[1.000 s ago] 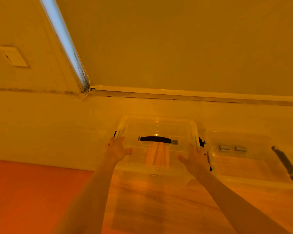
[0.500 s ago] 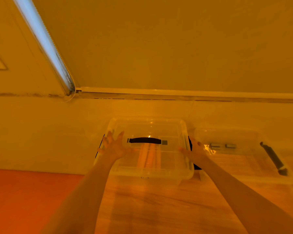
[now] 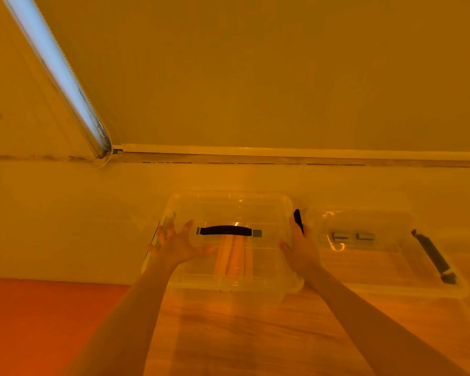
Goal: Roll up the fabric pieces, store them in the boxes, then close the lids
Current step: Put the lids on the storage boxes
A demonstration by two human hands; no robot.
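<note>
My left hand (image 3: 178, 246), fingers spread and released, rests on the lid (image 3: 228, 213) of the clear box (image 3: 228, 283) on the counter (image 3: 255, 335). My right hand (image 3: 300, 251), fingers straight, presses the lid's right edge. Rolled fabric (image 3: 234, 256) lies inside. A second box (image 3: 385, 267) stands just beside.

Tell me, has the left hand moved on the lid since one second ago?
Yes. The left hand has come up off the lid's left edge, fingers now spread, nearer the black handle.
</note>
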